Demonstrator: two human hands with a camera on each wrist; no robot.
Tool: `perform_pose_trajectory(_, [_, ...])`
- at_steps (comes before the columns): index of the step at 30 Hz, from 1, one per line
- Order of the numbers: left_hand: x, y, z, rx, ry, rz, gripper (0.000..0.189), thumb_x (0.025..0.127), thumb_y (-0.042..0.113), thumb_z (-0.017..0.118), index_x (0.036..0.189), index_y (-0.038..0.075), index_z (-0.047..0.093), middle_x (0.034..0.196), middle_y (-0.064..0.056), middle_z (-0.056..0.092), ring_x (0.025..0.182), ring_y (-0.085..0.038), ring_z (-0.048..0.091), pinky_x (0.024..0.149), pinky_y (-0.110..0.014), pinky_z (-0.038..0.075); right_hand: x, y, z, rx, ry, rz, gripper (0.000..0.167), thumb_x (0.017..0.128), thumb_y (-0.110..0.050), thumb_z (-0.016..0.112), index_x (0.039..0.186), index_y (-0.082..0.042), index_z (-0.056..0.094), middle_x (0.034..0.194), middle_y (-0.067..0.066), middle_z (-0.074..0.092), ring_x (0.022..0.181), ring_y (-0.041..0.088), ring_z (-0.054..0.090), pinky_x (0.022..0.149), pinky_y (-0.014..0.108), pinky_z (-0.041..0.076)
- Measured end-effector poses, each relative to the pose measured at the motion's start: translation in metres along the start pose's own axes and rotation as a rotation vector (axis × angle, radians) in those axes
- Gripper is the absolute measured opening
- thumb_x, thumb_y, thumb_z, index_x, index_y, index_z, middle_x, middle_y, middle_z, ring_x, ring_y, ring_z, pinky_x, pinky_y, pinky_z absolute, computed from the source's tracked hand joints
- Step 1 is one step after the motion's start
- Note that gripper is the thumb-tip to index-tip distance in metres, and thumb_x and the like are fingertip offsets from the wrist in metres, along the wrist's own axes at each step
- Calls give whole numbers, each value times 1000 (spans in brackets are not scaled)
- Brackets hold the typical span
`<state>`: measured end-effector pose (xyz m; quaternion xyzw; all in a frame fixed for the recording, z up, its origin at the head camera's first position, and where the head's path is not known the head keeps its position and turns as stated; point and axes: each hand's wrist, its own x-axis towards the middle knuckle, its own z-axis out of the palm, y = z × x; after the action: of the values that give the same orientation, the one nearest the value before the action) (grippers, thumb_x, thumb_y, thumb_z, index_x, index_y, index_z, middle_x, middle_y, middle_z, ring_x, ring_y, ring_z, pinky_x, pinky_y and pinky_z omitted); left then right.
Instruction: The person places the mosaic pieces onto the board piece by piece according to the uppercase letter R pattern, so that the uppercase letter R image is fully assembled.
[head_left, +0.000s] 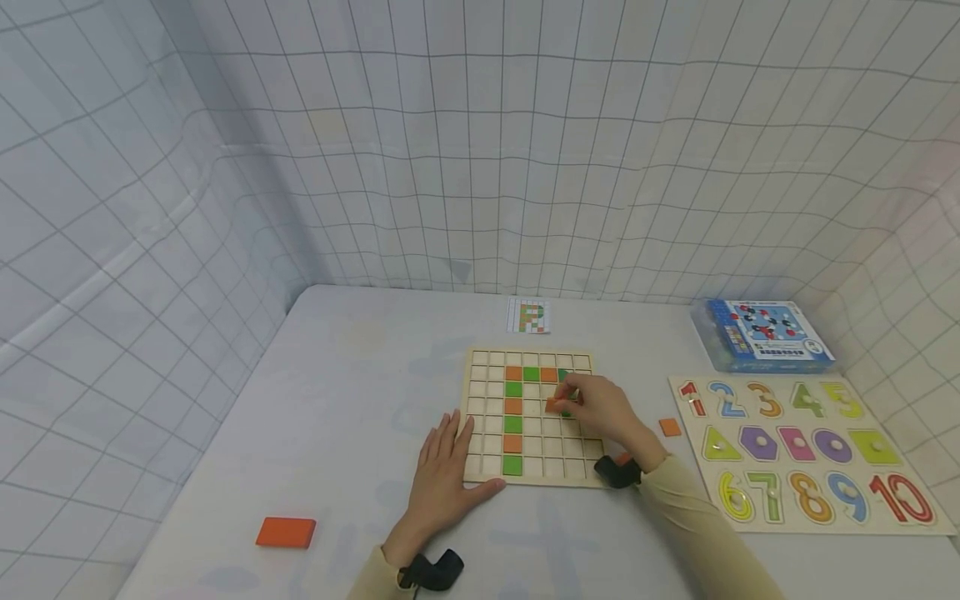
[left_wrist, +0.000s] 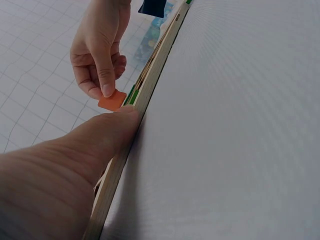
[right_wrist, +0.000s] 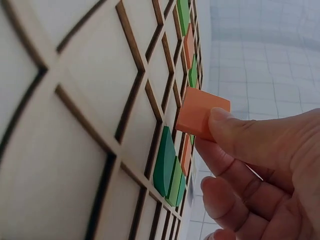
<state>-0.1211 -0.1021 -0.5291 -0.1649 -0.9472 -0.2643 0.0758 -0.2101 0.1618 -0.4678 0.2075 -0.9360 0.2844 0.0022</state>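
Observation:
My right hand (head_left: 600, 408) pinches an orange square tile (right_wrist: 200, 112) between thumb and fingers. It holds the tile over the wooden grid board (head_left: 487, 429), right of the board's middle. My left hand (head_left: 438, 483) lies with fingers extended at the board's left front corner, its thumb along the front edge. Alternating orange and green tiles run down one column of the grid, with the green tile (head_left: 512, 465) nearest the front. More tiles form a row across the upper part, partly hidden by my right hand. A dark green tile with a curved side (right_wrist: 164, 162) sits in the grid.
A small pattern card (head_left: 529, 317) lies behind the board. To the right are a loose orange tile (head_left: 670, 427), a number-and-shape puzzle board (head_left: 757, 454) and a blue box (head_left: 772, 333). An orange-red block (head_left: 286, 532) lies at the front left. Grid-patterned curtains (head_left: 480, 167) enclose the table.

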Motion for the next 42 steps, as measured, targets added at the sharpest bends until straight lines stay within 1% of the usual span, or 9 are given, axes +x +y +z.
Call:
perform_pose_trajectory(4, [0, 0, 0, -1, 0, 0, 98, 78, 62, 65, 148, 3, 30, 153, -19, 22, 142, -32, 12, 112, -47, 11, 3, 1, 3, -13, -22, -3, 7, 84, -17, 73, 87, -15, 68, 82, -7, 64, 61, 7, 48, 56, 27, 44])
perform_pose_trajectory(12, [0, 0, -1, -4, -1, -4, 98, 78, 62, 65, 148, 3, 30, 153, -19, 21, 142, -32, 12, 112, -48, 11, 6, -2, 6, -35, -45, 12, 5, 85, -16, 73, 85, -16, 68, 80, -8, 61, 62, 10, 48, 57, 29, 43])
perform_pose_trajectory(17, [0, 1, -1, -10, 1, -2, 98, 78, 61, 65, 148, 3, 30, 153, -19, 21, 142, -32, 11, 111, -48, 11, 7, -4, 6, -95, -30, 14, 3, 84, -14, 74, 85, -16, 71, 84, -7, 62, 80, 16, 56, 65, 34, 49])
perform_pose_trajectory(19, [0, 1, -1, -9, 2, 1, 98, 78, 61, 65, 148, 3, 30, 153, -19, 20, 142, -32, 11, 111, -48, 11, 7, -5, 7, -132, -25, 2, 2, 84, -15, 74, 85, -15, 72, 86, -6, 61, 88, 18, 57, 68, 34, 50])
perform_pose_trajectory(20, [0, 1, -1, -10, 3, 2, 98, 78, 61, 65, 148, 3, 30, 153, -19, 21, 142, -32, 12, 111, -48, 11, 7, -5, 7, -146, -24, -4, 3, 84, -15, 74, 85, -14, 73, 86, -5, 61, 89, 18, 56, 68, 34, 50])
perform_pose_trajectory(26, [0, 1, -1, -11, 2, -1, 97, 78, 61, 66, 148, 3, 30, 153, -19, 21, 142, -32, 12, 111, -48, 11, 4, -6, 8, -160, -13, -49, 5, 82, -13, 75, 86, -9, 76, 83, -5, 56, 82, 16, 51, 62, 28, 45])
perform_pose_trajectory(31, [0, 2, -2, -19, -2, -10, 97, 78, 60, 67, 148, 3, 30, 153, -19, 21, 142, -32, 12, 111, -48, 11, 3, -6, 8, -185, -5, -82, 5, 81, -11, 76, 85, -9, 77, 81, -6, 54, 79, 15, 49, 60, 25, 42])
perform_pose_trajectory(37, [0, 3, -2, -25, -6, -14, 98, 78, 59, 67, 148, 3, 30, 153, -19, 21, 142, -31, 11, 112, -48, 11, 1, -6, 7, -192, 0, -90, 8, 79, -12, 77, 87, -10, 77, 84, -4, 57, 81, 16, 50, 62, 26, 44])
perform_pose_trajectory(42, [0, 2, -2, -19, -8, -12, 97, 78, 59, 67, 148, 3, 30, 153, -19, 20, 142, -31, 11, 111, -48, 11, 0, -4, 8, -185, -5, -94, 12, 82, -15, 76, 92, -9, 77, 88, -2, 59, 83, 17, 51, 66, 29, 46])
